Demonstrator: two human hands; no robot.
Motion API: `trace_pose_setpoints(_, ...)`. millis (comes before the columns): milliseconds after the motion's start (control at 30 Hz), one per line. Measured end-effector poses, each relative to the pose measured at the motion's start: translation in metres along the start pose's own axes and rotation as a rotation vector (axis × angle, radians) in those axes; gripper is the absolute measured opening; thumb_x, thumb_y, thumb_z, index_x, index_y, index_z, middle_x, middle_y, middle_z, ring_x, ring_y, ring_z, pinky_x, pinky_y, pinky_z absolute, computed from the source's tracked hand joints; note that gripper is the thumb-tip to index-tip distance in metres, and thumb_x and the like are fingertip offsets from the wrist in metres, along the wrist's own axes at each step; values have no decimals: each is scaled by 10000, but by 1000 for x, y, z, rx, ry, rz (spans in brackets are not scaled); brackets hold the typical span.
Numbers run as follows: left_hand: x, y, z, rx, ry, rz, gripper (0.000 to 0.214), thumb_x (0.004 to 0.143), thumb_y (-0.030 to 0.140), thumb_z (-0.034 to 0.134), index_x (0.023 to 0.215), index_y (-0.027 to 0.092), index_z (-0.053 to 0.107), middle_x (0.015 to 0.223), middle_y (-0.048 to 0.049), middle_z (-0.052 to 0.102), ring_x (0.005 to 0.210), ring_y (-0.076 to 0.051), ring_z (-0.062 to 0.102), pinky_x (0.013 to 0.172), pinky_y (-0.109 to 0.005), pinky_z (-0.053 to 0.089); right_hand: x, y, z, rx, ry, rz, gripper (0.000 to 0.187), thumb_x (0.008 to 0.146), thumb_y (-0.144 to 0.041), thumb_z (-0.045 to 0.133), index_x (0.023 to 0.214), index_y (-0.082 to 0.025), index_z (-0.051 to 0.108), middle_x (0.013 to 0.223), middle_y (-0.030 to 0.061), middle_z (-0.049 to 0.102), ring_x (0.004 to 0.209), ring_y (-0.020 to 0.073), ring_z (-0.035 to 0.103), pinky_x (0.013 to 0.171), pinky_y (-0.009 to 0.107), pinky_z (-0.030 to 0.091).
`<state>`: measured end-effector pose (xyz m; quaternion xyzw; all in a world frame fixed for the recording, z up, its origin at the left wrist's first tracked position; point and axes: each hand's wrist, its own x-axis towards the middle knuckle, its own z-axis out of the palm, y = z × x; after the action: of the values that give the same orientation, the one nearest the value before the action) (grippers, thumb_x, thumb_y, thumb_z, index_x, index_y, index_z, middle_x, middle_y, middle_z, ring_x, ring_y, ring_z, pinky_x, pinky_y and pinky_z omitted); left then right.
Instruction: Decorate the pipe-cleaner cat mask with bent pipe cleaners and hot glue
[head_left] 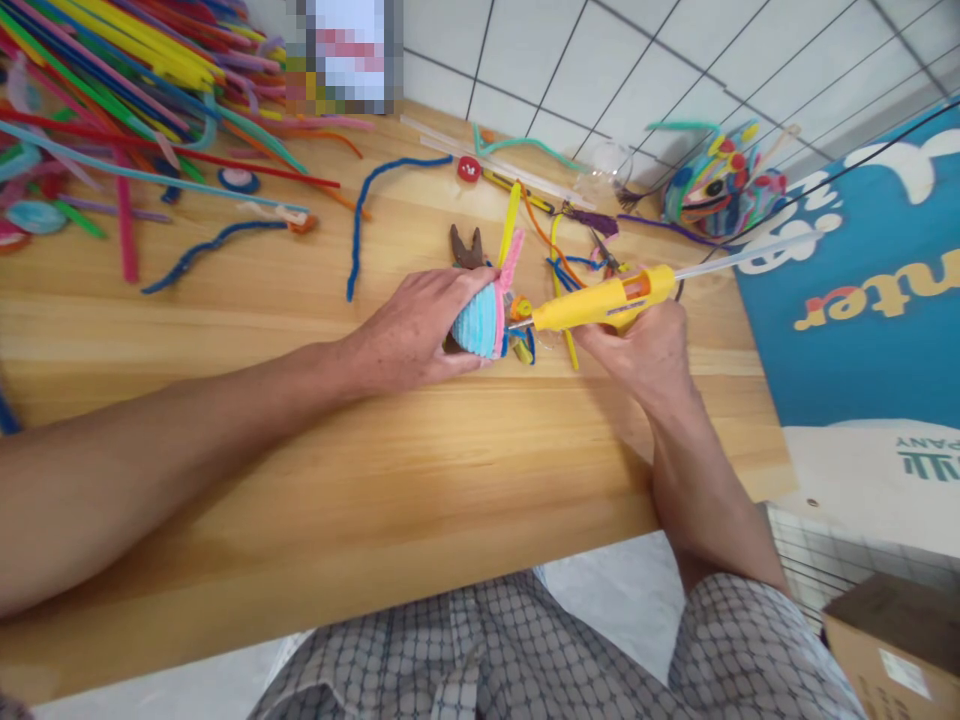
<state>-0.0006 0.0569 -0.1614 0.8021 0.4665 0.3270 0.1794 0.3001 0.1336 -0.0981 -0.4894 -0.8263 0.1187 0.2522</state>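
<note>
My left hand [420,325] is closed around a rounded light-blue craft piece [478,325], which looks wound from pipe cleaners and has a pink edge. A pink fuzzy strip [512,258] sticks up from that edge. In my right hand [649,350] is a yellow hot glue gun [592,302], a clear glue stick [720,262] jutting from its back. Its metal nozzle [520,325] points left at the pink edge; I cannot tell whether they touch. Small yellow and blue bits lie by the nozzle. Dark pliers jaws [466,245] show behind my left hand.
Many coloured pipe cleaners [150,60] are heaped at the upper left. Blue pipe cleaners [360,215], a yellow utility knife [517,190] and scissors [606,250] lie behind my hands. A multicoloured fish-like craft [716,190] stands near the tiled wall. A blue sign [885,350] borders the right side.
</note>
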Motion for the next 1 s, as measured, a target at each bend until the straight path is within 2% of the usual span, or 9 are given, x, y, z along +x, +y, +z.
trace_pose_setpoints(133, 0, 0, 1, 1, 3, -8, 901, 940, 381, 868, 1736, 221, 478, 1687, -194, 654, 1544, -415, 638, 1323, -587, 489, -1, -1, 0, 1, 13, -9, 293, 865, -463, 852, 830, -308, 607, 685, 14, 680, 663, 253, 676, 614, 432, 606)
trace_pose_setpoints(433, 1, 0, 0, 1, 0, 3, 889, 944, 383, 855, 1732, 205, 482, 1695, -194, 650, 1545, -409, 638, 1312, -574, 496, -1, -4, 3, 38, 48, 41, 258, 824, -359, 871, 881, -295, 628, 741, 15, 695, 708, 288, 724, 660, 475, 641)
trace_pose_setpoints(867, 1, 1, -1, -13, 0, -12, 895, 938, 397, 867, 1740, 255, 498, 1694, -161, 657, 1545, -405, 629, 1301, -575, 504, -1, -3, -1, -18, 17, -24, 268, 871, -438, 846, 861, -319, 605, 710, 18, 686, 699, 284, 707, 684, 474, 638)
trace_pose_setpoints(1000, 0, 1, -1, -9, 6, 5, 890, 941, 393, 865, 1734, 227, 496, 1691, -180, 655, 1548, -409, 633, 1312, -574, 493, -2, -5, -3, -53, 6, -24, 266, 887, -431, 844, 847, -314, 609, 718, 24, 683, 740, 290, 718, 701, 473, 641)
